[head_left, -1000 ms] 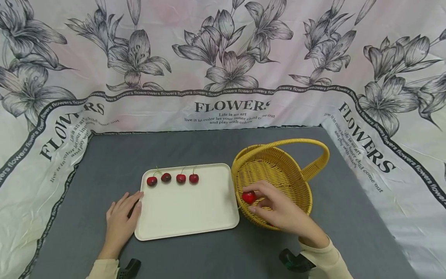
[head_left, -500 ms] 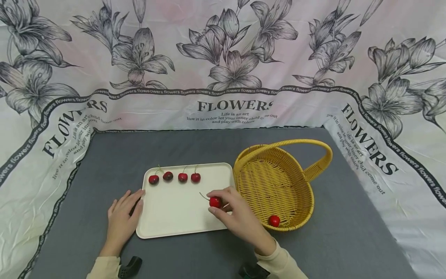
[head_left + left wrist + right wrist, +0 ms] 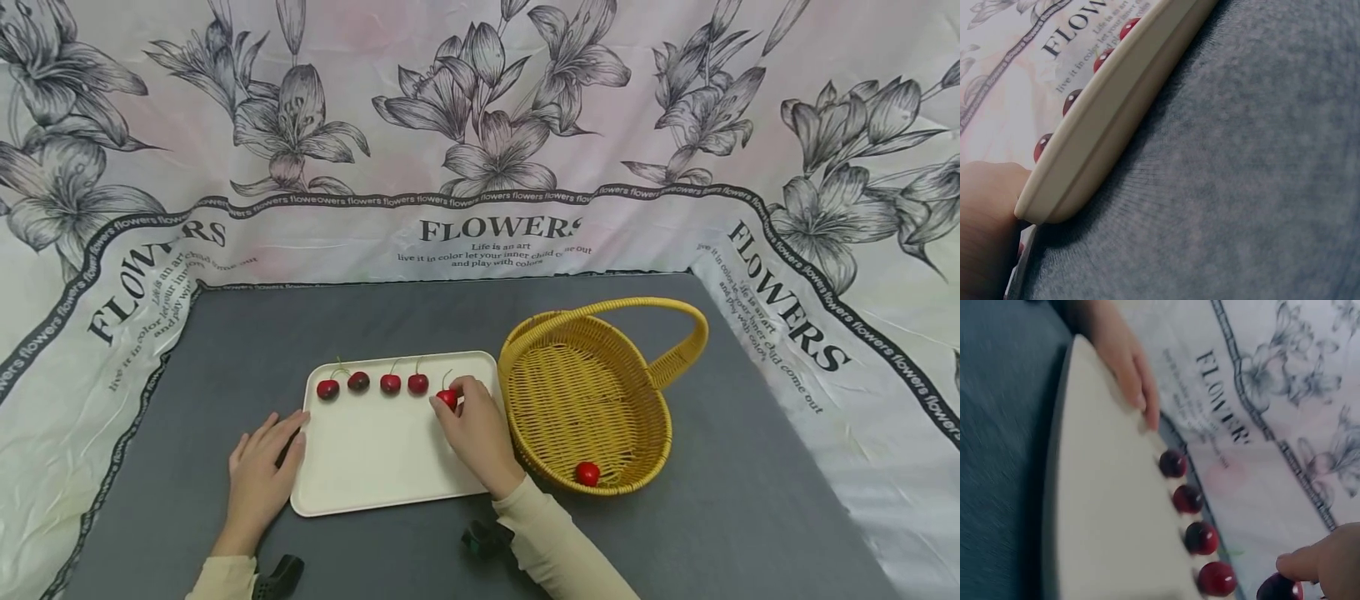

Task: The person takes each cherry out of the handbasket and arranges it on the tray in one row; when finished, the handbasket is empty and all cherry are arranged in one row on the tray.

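Note:
My right hand (image 3: 482, 433) pinches a red cherry (image 3: 447, 398) with its stem pointing up, over the right part of the cream tray (image 3: 382, 467). To the left of it, several cherries (image 3: 390, 384) stand in a row along the tray's far side. My left hand (image 3: 262, 475) rests with relaxed fingers at the tray's left edge, its fingertips touching the rim. In the right wrist view the pinched cherry (image 3: 1280, 589) shows under a fingertip, beside the row. One more cherry (image 3: 587, 474) lies inside the yellow wicker basket (image 3: 577, 392), near its front wall.
The basket stands against the tray's right side, its tall handle (image 3: 678, 358) arching to the right. A grey cloth (image 3: 360, 317) covers the table. Behind and at both sides hangs a white flower-printed sheet (image 3: 495, 225).
My right hand has carried the cherry from over the basket leftward, then to the far side of the tray, at the row's right end. My left hand stays at the tray's edge.

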A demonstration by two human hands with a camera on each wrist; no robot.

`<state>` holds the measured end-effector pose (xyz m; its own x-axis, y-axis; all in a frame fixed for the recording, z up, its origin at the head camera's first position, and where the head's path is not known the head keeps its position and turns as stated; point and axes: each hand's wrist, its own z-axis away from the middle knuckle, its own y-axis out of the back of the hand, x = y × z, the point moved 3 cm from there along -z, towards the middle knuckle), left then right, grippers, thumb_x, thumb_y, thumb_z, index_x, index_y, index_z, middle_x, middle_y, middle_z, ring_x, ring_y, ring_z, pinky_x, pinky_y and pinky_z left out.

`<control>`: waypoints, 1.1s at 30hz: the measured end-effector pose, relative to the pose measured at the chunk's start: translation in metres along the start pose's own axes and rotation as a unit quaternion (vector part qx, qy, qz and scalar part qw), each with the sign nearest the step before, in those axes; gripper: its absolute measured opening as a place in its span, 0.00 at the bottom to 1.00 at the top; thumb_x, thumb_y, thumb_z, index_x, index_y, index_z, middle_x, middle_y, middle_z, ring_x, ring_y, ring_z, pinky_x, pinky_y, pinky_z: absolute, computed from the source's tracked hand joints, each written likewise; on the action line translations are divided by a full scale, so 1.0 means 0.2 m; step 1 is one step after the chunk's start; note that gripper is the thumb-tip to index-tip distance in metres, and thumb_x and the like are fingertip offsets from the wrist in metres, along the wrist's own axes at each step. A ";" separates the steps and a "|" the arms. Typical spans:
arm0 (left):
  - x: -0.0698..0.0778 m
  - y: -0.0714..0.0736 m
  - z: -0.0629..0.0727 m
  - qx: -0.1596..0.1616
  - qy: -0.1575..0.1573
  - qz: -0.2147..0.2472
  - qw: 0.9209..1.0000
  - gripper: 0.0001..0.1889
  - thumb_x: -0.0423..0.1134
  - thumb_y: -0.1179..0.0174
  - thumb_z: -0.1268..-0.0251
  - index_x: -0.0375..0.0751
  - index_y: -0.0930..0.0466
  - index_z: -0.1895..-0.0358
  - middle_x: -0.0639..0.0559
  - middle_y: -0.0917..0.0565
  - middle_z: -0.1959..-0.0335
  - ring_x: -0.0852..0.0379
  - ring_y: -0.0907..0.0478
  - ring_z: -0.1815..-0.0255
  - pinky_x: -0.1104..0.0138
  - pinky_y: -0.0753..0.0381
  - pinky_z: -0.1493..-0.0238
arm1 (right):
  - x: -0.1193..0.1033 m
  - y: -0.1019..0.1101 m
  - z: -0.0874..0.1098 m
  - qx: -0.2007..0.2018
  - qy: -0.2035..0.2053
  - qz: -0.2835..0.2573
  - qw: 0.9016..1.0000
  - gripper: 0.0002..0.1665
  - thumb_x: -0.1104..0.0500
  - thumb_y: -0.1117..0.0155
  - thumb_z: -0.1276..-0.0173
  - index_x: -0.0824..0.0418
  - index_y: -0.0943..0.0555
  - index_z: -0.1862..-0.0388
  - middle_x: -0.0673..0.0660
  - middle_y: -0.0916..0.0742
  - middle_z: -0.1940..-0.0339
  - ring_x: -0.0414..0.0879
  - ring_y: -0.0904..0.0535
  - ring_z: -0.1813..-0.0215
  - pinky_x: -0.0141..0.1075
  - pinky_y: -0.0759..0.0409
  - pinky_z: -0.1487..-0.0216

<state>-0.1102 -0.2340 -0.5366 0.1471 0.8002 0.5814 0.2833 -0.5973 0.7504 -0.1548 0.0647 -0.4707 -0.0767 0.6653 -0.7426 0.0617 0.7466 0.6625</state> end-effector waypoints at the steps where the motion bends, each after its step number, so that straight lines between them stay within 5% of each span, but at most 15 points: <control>1: 0.00 0.00 0.00 -0.001 -0.001 -0.001 1.000 0.18 0.43 0.49 0.27 0.49 0.25 0.37 0.42 0.24 0.37 0.38 0.38 0.31 0.37 0.57 0.32 | 0.00 -0.02 -0.02 0.001 -0.013 0.002 1.000 0.17 0.48 0.35 0.34 0.59 0.25 0.58 0.51 0.24 0.70 0.40 0.29 0.72 0.30 0.30 0.73; 6: 0.00 0.00 0.01 0.000 0.001 0.001 1.000 0.18 0.42 0.49 0.27 0.48 0.25 0.37 0.41 0.24 0.38 0.37 0.38 0.31 0.37 0.57 0.32 | 0.04 -0.10 -0.14 0.007 -0.042 0.006 0.999 0.15 0.51 0.38 0.32 0.61 0.26 0.57 0.56 0.24 0.64 0.44 0.27 0.65 0.34 0.27 0.65; 12: 0.00 0.00 0.00 0.004 0.005 -0.001 1.000 0.18 0.43 0.49 0.27 0.48 0.25 0.37 0.42 0.24 0.38 0.38 0.38 0.31 0.37 0.57 0.32 | 0.08 -0.17 -0.22 0.009 -0.016 0.027 0.999 0.13 0.54 0.35 0.34 0.60 0.25 0.58 0.57 0.23 0.60 0.47 0.25 0.61 0.39 0.23 0.58; 21: -0.01 0.00 -0.01 0.005 0.002 0.001 1.000 0.18 0.43 0.48 0.27 0.48 0.24 0.38 0.42 0.23 0.38 0.38 0.38 0.31 0.37 0.57 0.32 | 0.08 -0.17 -0.22 0.021 -0.004 0.026 0.999 0.15 0.54 0.32 0.36 0.62 0.23 0.58 0.58 0.21 0.59 0.50 0.22 0.58 0.42 0.23 0.53; 33: 0.01 0.01 0.00 0.002 -0.002 0.007 1.000 0.18 0.43 0.48 0.27 0.48 0.25 0.37 0.42 0.24 0.38 0.38 0.38 0.31 0.37 0.58 0.32 | 0.08 -0.14 -0.20 -0.011 -0.047 0.066 0.997 0.26 0.46 0.34 0.36 0.59 0.26 0.46 0.58 0.22 0.52 0.46 0.22 0.58 0.38 0.21 0.56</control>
<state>-0.1095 -0.2330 -0.5342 0.1555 0.7920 0.5904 0.2858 -0.6082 0.7405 -0.1968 0.0543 -0.4983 0.0242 0.7556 -0.6545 0.0424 0.6534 0.7559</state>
